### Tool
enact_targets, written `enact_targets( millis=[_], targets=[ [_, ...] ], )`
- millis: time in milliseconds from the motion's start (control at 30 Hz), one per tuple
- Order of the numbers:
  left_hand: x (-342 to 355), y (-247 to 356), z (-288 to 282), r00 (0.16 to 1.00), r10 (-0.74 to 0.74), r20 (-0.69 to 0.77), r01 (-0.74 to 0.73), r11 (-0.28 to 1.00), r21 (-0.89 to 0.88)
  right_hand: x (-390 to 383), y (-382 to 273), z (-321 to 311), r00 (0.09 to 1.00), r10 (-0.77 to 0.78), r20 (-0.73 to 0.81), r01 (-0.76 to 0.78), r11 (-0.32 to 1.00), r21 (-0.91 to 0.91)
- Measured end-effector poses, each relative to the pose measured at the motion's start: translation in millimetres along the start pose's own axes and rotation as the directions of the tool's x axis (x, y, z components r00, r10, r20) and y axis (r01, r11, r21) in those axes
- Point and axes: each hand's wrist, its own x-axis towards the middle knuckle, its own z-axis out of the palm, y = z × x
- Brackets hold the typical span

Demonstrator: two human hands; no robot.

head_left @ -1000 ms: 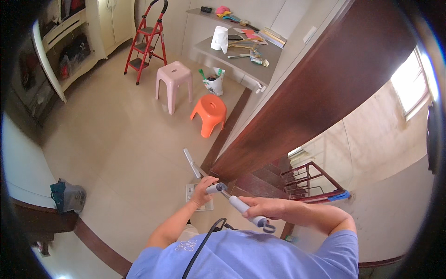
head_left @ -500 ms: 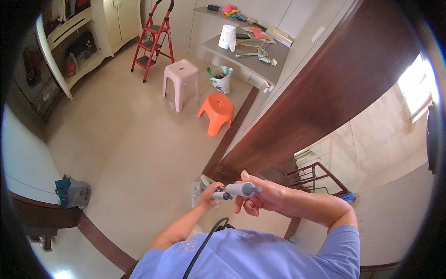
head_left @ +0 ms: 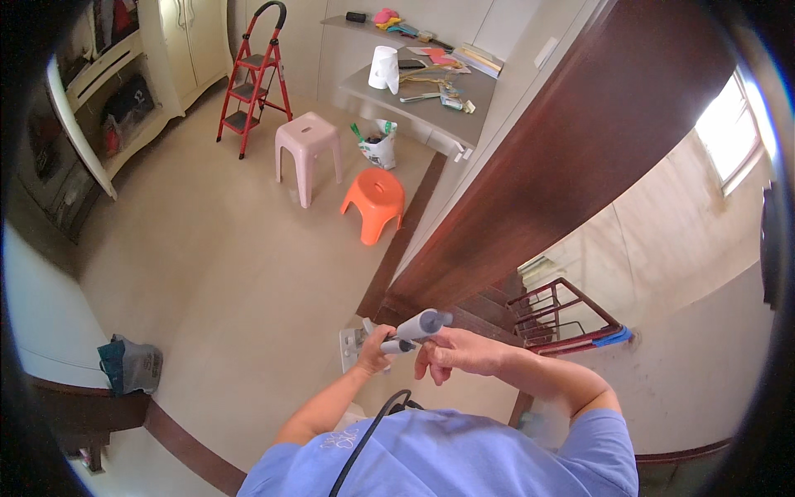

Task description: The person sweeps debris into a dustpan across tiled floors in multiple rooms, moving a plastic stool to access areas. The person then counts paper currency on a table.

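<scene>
My left hand is closed around a light grey, handle-like piece with two parallel tubes. The larger grey tube points up toward me, with a darker grey tip. Below it lies a shorter grey tube with a dark end. My right hand is just right of the tubes, its fingers loosely bent downward and apart. Its thumb side is close to the large tube; whether they touch is unclear. Beyond my left hand, a white piece with round marks is partly covered. The lower part of the tubes is hidden.
A dark wooden door frame rises close on my right, with a dark red metal rack beyond it. Ahead stand an orange stool, a pink stool and a red stepladder. A bag sits at left.
The large tube has tilted and moved slightly up and right. My right hand has turned, its raised thumb lowered and its fingers pointing more downward. The left hand keeps its hold.
</scene>
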Motion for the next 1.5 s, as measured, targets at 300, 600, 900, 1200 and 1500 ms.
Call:
enact_targets(
  millis=[300,600,900,1200,1500],
  targets=[
    [6,7,-17,1.0,-0.024,-0.001,0.024,1.0,0.008,4,9,10,0.967,-0.08,-0.243,-0.053,0.868,-0.493],
    [22,1,-5,0.989,-0.046,-0.14,0.054,0.997,0.058,12,-7,8,0.901,-0.174,-0.398,-0.05,0.868,-0.494],
    [26,-13,15,0.976,-0.117,-0.183,0.118,0.993,-0.008,37,26,-2,0.823,-0.28,-0.493,0.048,0.901,-0.431],
    [25,-5,25,0.976,-0.152,-0.154,0.164,0.984,0.067,26,42,0,0.788,-0.258,-0.558,0.052,0.933,-0.357],
    [13,7,34,0.971,-0.198,-0.13,0.2,0.98,-0.002,4,76,1,0.811,-0.21,-0.546,-0.026,0.919,-0.393]
  ],
)
